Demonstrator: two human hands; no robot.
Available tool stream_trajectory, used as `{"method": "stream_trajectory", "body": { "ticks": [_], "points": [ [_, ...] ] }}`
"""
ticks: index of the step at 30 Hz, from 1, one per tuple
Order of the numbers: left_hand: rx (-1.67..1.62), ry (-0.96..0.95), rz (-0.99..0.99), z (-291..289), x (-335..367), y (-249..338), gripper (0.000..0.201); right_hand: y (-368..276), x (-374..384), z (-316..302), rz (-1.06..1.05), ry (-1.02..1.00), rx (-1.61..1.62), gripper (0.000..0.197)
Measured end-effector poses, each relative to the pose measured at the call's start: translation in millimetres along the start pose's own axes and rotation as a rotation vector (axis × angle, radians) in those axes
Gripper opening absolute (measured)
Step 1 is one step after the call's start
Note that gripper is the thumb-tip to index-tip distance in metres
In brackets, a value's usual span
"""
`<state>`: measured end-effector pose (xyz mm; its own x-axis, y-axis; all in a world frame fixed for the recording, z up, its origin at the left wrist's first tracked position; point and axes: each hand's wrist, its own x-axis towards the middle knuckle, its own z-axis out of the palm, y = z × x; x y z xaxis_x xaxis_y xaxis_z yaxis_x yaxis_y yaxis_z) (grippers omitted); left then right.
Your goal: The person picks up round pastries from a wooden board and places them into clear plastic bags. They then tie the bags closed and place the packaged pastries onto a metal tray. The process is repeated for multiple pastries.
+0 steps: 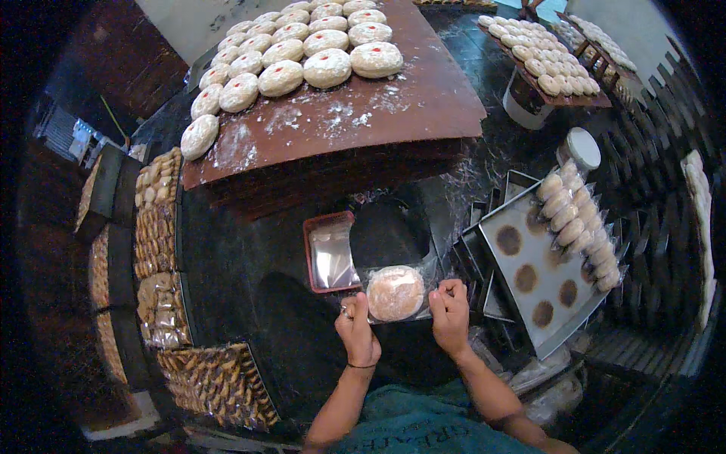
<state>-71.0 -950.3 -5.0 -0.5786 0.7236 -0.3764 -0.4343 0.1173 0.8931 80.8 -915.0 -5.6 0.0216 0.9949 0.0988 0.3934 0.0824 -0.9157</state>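
A round sugar-dusted bun (395, 293) sits inside a clear plastic bag (429, 270), held up in front of me. My left hand (357, 330) pinches the bag's left edge between thumb and fingers; a ring and a dark wristband show on that side. With fingers curled, my right hand (451, 316) grips the bag's opposite edge. Just beyond my left hand is a red-rimmed tray (331, 252) holding a stack of clear plastic bags. To the right, bagged buns (572, 216) lie in rows on a metal baking tray (548, 321) with brown round stains.
Ahead stands a stack of brown boards (423, 110) topped with rows of floured buns (281, 78). More buns (546, 60) cover a board at the far right, near a white tub (581, 147). Crates of packed baked goods (156, 250) line the left.
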Motion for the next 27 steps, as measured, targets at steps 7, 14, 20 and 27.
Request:
{"method": "stream_trajectory", "body": {
  "ticks": [7, 14, 20, 27],
  "points": [
    [0.039, -0.35, -0.144, 37.0, 3.4, 26.3, 0.028, 19.0, 47.7, -54.2, 0.203, -0.46, 0.718, 0.035],
    [-0.07, -0.597, 0.055, 128.9, -56.8, 32.1, 0.034, -1.4, 38.8, -84.9, 0.168, -0.236, 1.743, 0.055],
    [0.076, -0.356, 0.082, 109.7, -40.5, 40.2, 0.033, 92.9, 67.1, -181.8, 0.282, 0.733, 1.471, 0.047],
    [0.247, -0.119, 0.148, 35.6, -4.9, 59.0, 0.032, 213.7, 135.3, -313.0, 0.471, 1.4, 0.144, 0.057]
  ]
}}
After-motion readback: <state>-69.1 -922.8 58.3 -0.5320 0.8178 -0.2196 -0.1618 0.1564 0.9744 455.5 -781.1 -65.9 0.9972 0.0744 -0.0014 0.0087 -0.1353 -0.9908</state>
